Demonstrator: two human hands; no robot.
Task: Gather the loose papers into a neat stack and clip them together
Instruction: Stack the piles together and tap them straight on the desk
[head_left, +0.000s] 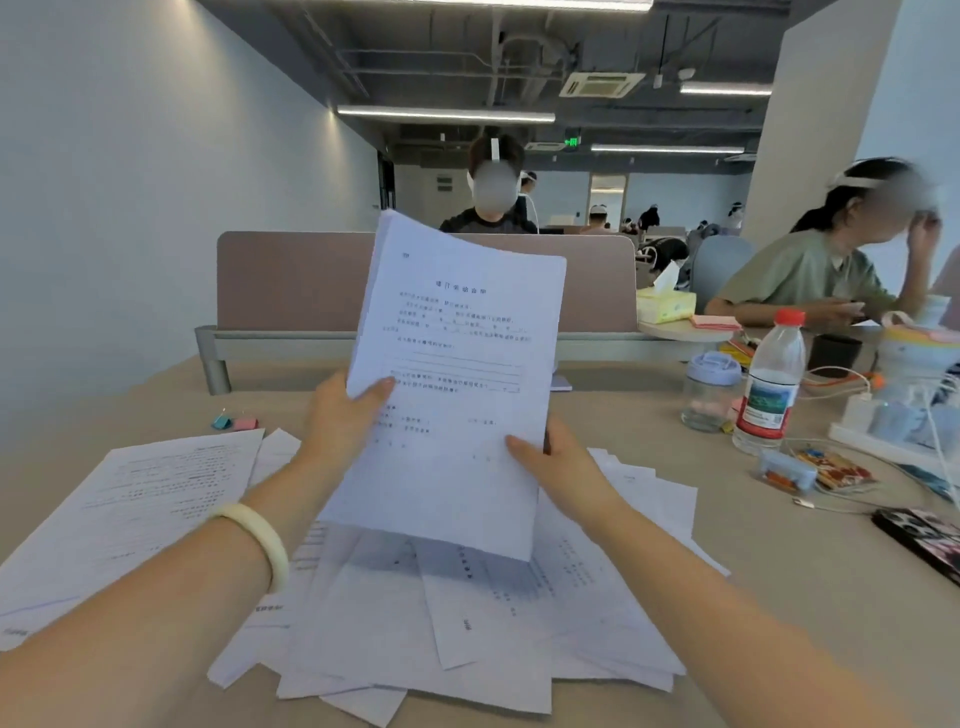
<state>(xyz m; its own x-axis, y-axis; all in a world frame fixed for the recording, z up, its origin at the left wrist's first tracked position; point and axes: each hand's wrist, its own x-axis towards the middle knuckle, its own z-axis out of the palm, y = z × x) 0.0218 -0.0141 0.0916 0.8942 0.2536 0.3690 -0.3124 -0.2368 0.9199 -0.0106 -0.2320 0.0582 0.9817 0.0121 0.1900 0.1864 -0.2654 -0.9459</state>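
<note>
Our left hand (343, 415) pinches the left edge of a stack of papers (457, 338), thumb on the printed face. Our right hand (558, 465) pinches the lower right edge the same way. The stack is held up above the table (779, 597), tilted back, with its edges fairly even.

We judge the gathering only partly done. At six o'clock below the stack, loose sheets (467, 623) lie fanned and overlapping. At eight o'clock, more sheets (130, 509) lie a little apart. Two binder clips (235, 423), teal and pink, sit at ten o'clock from the left hand, untouched. Left for us: collect the rest, square the edges, then clip.
</note>
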